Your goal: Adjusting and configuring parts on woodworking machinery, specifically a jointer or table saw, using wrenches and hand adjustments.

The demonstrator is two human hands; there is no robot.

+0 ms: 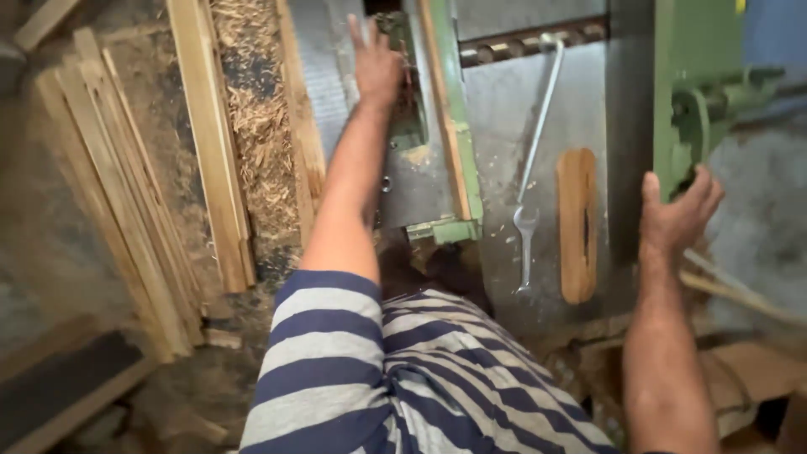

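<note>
Far ahead of the person's striped shirt (403, 370), the left hand (376, 63) lies flat with fingers spread on the green fence (454, 118) of the woodworking machine – pressing rather than gripping, likely to steady it. The fence's long axis runs away from the person. The right hand (677, 214) rests open against the green housing (685, 84), clamped on nothing. Between the hands, on the bench (496, 143), a spanner (531, 168) and a wooden push block (577, 223) lie lengthwise – both within reach.
</note>
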